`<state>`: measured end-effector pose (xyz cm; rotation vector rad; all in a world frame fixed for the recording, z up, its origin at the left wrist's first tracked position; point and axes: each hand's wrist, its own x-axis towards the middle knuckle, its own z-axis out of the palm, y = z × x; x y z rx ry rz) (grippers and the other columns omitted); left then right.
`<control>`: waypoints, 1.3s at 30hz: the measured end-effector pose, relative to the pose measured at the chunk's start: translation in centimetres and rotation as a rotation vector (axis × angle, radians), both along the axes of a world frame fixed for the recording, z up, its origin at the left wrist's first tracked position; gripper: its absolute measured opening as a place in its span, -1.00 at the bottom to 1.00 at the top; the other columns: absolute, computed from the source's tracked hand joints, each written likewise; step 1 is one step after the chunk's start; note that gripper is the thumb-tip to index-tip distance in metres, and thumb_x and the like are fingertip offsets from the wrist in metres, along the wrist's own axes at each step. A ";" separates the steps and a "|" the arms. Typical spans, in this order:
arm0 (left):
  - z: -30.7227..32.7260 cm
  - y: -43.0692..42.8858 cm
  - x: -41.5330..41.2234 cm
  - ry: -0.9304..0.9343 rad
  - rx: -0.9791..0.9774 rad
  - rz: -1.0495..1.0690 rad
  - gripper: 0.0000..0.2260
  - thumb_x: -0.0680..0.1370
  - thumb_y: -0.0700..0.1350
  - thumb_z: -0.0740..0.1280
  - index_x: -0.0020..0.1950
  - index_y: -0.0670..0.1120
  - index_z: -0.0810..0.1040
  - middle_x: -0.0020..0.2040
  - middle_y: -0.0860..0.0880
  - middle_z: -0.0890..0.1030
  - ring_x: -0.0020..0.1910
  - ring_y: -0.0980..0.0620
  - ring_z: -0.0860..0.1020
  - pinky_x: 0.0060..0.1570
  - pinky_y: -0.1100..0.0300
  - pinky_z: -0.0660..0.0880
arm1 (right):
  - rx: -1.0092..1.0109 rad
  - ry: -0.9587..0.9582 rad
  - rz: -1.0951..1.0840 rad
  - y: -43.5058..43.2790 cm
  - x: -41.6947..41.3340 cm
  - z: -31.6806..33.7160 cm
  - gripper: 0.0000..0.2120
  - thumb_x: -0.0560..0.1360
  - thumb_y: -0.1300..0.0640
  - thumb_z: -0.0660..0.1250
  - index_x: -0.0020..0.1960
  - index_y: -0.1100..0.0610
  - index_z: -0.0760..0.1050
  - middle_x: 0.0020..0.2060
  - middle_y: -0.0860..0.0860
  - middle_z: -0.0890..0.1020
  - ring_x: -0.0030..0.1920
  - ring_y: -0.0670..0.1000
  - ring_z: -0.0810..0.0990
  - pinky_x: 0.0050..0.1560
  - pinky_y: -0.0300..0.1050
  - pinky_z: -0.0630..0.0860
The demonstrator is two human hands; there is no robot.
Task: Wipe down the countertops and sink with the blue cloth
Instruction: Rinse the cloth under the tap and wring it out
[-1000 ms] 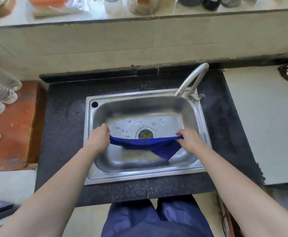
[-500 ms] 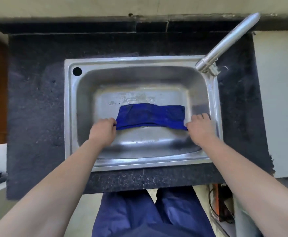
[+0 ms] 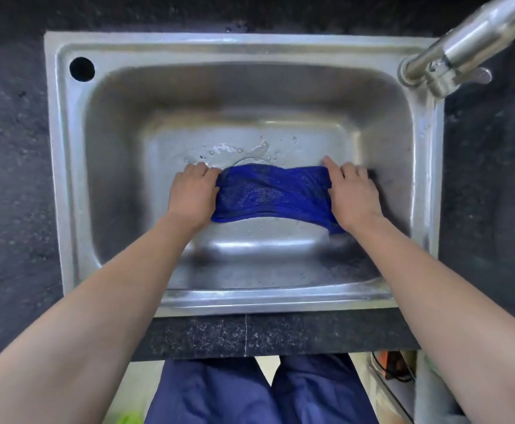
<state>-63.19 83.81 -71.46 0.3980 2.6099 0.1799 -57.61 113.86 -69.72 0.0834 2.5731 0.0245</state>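
My left hand and right hand each grasp one end of the blue cloth, stretching it flat on the floor of the sink. The cloth covers the drain. Water droplets lie just beyond it. The faucet stands at the sink's far right corner.

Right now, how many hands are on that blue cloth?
2. The left hand presses the left end of the blue cloth, and the right hand presses its right end, down on the sink floor.
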 end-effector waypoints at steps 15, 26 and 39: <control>0.9 -1.2 5.0 -0.084 -0.109 -0.287 -0.45 0.39 0.01 0.43 0.30 -0.19 0.44 0.08 -0.18 0.54 -0.01 -0.24 0.50 -0.19 -0.09 0.49 | -0.116 -0.203 0.080 -0.1 3.2 1.3 -0.34 0.39 -0.06 0.53 0.35 0.12 0.31 0.26 0.12 0.36 0.16 0.21 0.42 -0.01 0.05 0.50; 2.2 -3.3 4.5 -0.292 0.082 -0.033 -0.69 0.54 0.18 0.35 0.15 0.02 0.59 -0.04 -0.09 0.57 -0.02 -0.19 0.57 -0.13 0.06 0.45 | -0.143 -0.153 -0.048 -0.1 3.0 2.0 -0.61 0.57 0.26 0.25 0.36 0.10 0.30 0.08 0.15 0.51 -0.09 0.19 0.54 -0.23 -0.02 0.40; 4.1 -1.5 4.8 -0.009 -0.196 -0.046 -0.31 0.42 0.01 0.42 0.47 -0.11 0.25 0.56 -0.22 0.07 0.54 -0.24 0.05 0.35 -0.15 0.22 | 0.012 -0.149 -0.013 -0.1 3.2 1.1 -0.60 0.55 0.14 0.39 0.28 0.20 0.31 0.16 0.19 0.44 0.06 0.21 0.55 -0.14 0.02 0.50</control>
